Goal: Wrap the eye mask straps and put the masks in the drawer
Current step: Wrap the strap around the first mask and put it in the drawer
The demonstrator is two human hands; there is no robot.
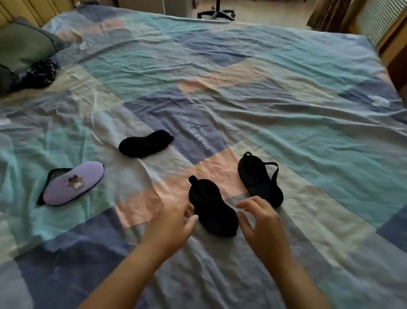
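Several eye masks lie on the patchwork bedspread [227, 88]. A black mask [214, 207] lies between my hands. My left hand [173, 221] is at its left edge and my right hand [259, 221] at its right, both with fingers spread and holding nothing. Another black mask [256, 179] with a loose strap loop lies just beyond my right hand. A third black mask [145, 143] rests farther left. A lilac mask [74, 183] with a small picture on it and a dark strap lies at the left.
Grey pillows [18, 44] and a dark bundle of cloth [39, 73] sit at the bed's left side by the padded headboard. Beyond the bed's far edge stands an office chair base [217, 12]. A wooden frame [405, 55] runs along the right.
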